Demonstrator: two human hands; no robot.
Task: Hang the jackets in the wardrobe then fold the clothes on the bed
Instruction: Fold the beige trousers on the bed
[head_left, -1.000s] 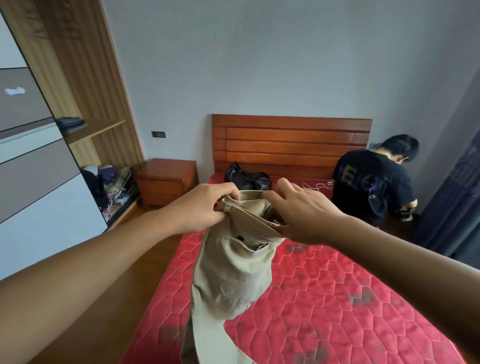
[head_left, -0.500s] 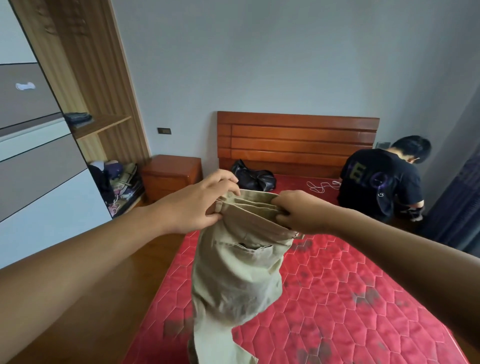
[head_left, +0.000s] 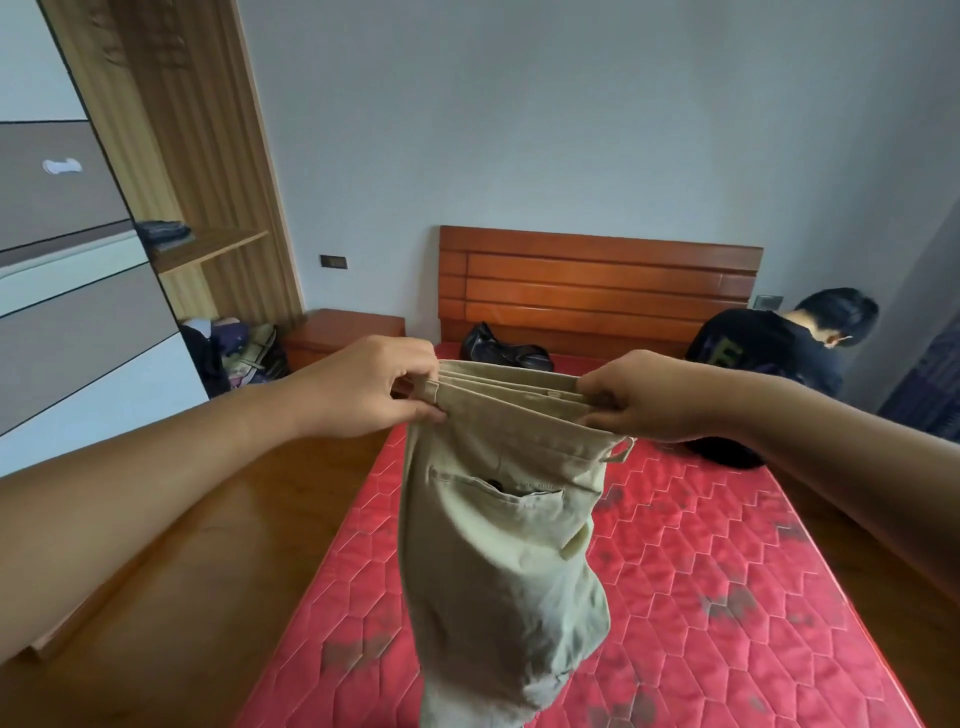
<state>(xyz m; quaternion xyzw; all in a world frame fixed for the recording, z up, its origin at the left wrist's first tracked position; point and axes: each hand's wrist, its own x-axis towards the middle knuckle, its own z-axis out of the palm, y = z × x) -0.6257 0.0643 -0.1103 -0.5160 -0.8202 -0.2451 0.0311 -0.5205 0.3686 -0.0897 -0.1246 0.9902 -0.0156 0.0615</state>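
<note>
Beige trousers (head_left: 493, 545) hang in the air over the red quilted mattress (head_left: 727, 571), doubled so the waistband layers lie together at the top. My left hand (head_left: 363, 387) pinches the left end of the waistband. My right hand (head_left: 639, 395) pinches the right end. The waistband is stretched flat between them. A back pocket faces me and the legs drop out of view at the bottom edge. The wardrobe (head_left: 78, 291) with grey and white panels stands at the left.
A dark bag (head_left: 501, 351) lies on the bed against the wooden headboard (head_left: 597, 291). Another person in a black shirt (head_left: 769, 358) bends at the bed's far right side. A wooden nightstand (head_left: 337, 332) and a heap of clothes (head_left: 234, 353) sit by the open shelves.
My hands have moved apart along the waistband, pulling it out straight and wide. The trousers sit a little higher and the view has tilted upward.
</note>
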